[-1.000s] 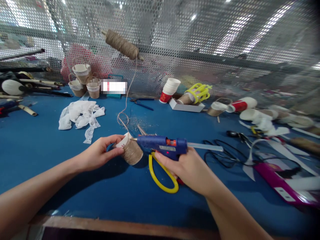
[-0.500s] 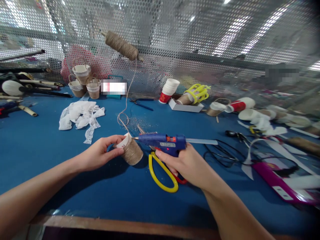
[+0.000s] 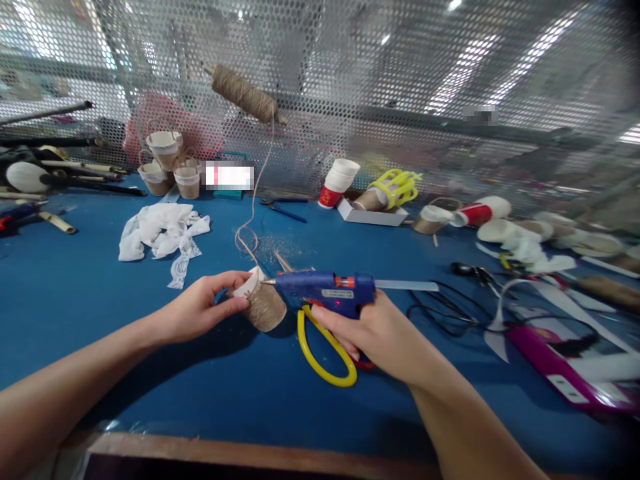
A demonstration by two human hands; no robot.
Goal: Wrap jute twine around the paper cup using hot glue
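Fingers and thumb of my left hand (image 3: 213,303) pinch the rim of a paper cup (image 3: 267,308), which is tilted and mostly wrapped in brown twine. From its white rim a strand of twine (image 3: 253,200) runs up to a spool (image 3: 244,93) on the mesh. In my right hand (image 3: 373,327) is a blue hot glue gun (image 3: 325,288), a clear glue stick (image 3: 407,285) poking out of its back. Its nozzle tip is at the wrapped side, just below the rim. Yellow-handled scissors (image 3: 327,380) lie partly hidden under the gun and my right hand.
Crumpled white lace (image 3: 160,230) lies at left, with small twine-wrapped baskets (image 3: 187,183) behind it. Pliers (image 3: 285,208), stacked paper cups (image 3: 339,183) and a white box (image 3: 373,215) stand along the back. Black cables (image 3: 445,320) and a magenta device (image 3: 555,367) are at right.
The glue gun's nozzle has shifted slightly down and left, from near the rim onto the twine-wrapped side. The cup and my left hand have barely moved.
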